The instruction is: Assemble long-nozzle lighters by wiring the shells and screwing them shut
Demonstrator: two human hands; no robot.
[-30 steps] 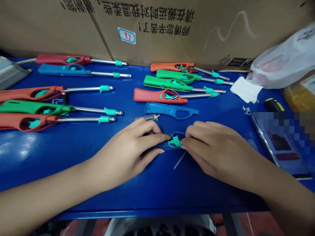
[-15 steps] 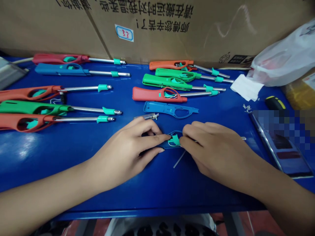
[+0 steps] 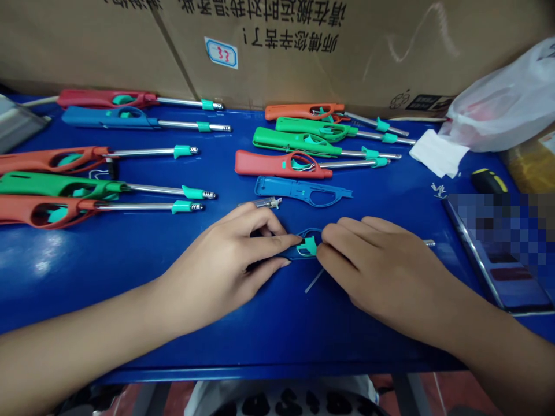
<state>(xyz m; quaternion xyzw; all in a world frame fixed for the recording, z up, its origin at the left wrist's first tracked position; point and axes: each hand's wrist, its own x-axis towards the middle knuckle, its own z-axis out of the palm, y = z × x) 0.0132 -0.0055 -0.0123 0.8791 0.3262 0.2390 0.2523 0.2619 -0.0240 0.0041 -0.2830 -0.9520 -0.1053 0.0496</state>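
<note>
My left hand lies over a blue lighter shell on the blue table, fingers curled and pressing it down. My right hand pinches the teal trigger piece sitting in that shell. A metal tube tip pokes out past my right hand. Most of the shell is hidden under both hands. Another empty blue shell half lies just beyond, with a small metal part next to it.
Several finished long-nosed lighters in red, green and blue lie at the left and back centre. Cardboard boxes wall the back. A white plastic bag, white tissue and a tablet sit at right.
My right hand's fingertips have shifted slightly left onto the teal trigger. The left hand has stayed put; the view has moved a little.
</note>
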